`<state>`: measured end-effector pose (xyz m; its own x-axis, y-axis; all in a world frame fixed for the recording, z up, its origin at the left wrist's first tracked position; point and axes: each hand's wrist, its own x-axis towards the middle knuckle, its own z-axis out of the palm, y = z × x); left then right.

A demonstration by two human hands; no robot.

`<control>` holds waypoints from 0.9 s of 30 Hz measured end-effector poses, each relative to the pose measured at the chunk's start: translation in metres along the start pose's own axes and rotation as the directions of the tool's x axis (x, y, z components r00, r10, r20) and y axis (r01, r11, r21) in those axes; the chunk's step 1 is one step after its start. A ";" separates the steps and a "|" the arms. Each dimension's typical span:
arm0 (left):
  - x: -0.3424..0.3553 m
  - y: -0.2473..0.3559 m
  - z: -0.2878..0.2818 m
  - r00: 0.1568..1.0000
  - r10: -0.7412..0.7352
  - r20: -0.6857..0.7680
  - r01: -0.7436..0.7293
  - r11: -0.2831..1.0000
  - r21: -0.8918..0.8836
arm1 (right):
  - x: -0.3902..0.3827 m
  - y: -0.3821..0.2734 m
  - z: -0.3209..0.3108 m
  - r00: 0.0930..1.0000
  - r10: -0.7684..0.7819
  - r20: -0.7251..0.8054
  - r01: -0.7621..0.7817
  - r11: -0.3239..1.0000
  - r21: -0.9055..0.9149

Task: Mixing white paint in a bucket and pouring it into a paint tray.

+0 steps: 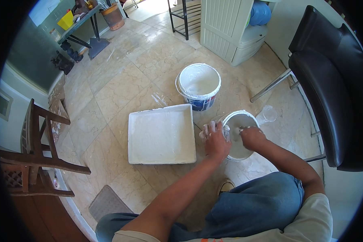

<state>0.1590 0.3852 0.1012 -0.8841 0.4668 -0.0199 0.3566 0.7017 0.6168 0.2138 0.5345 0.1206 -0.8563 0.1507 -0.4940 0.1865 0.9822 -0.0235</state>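
A round white bucket (234, 155) stands on the floor before me, with a pale greyish-white mix inside. My left hand (216, 139), its fingers smeared with white, grips the left side of its rim. Over the opening, my right hand (253, 138) is closed with the fingers reaching down inside; what it holds, if anything, is hidden. To the left lies a wide, shallow tray (161, 137) coated in white. Behind them is a second bucket (200, 105), white-coated inside, with a blue outer wall and a handle hanging at its left side.
A clear plastic cup (269, 113) sits right of the near bucket. A black chair (326, 76) with metal legs stands at right, a wooden chair (40, 159) at left. Farther off are a pale cabinet (222, 30), a black rack (186, 18) and a table (78, 26). A grey mat (109, 205) lies lower left.
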 end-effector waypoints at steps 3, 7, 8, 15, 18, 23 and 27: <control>-0.001 0.003 0.008 1.000 0.004 -0.026 -0.004 1.000 0.014 | -0.003 0.001 0.007 0.997 -0.070 0.042 0.070 0.998 0.007; -0.002 0.021 0.004 1.000 0.027 -0.013 -0.027 0.999 -0.023 | 0.002 0.010 0.005 0.992 0.008 -0.127 -0.003 0.999 0.036; -0.005 0.023 0.005 0.997 0.032 -0.064 -0.034 0.999 -0.023 | 0.001 0.009 0.008 0.998 -0.043 -0.041 0.044 0.998 0.038; -0.010 0.034 0.021 0.995 0.071 -0.076 -0.076 0.995 -0.061 | 0.004 0.027 0.015 0.975 0.133 -0.179 -0.102 0.980 0.171; -0.010 0.034 0.024 0.995 0.069 -0.074 -0.073 0.996 -0.054 | -0.004 0.025 0.014 0.998 -0.062 0.028 0.056 0.982 0.178; -0.013 0.032 0.024 0.994 0.076 -0.072 -0.079 0.996 -0.034 | -0.003 0.030 0.012 0.985 0.095 -0.144 -0.062 0.975 0.215; -0.013 0.031 0.024 0.996 0.061 -0.071 -0.065 0.996 -0.059 | -0.008 0.029 0.011 0.999 -0.040 -0.035 0.047 0.974 0.224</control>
<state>0.1895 0.4142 0.1016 -0.8800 0.4693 0.0731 0.3948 0.6372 0.6619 0.2319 0.5606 0.1141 -0.8795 0.1148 -0.4618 0.2488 0.9382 -0.2405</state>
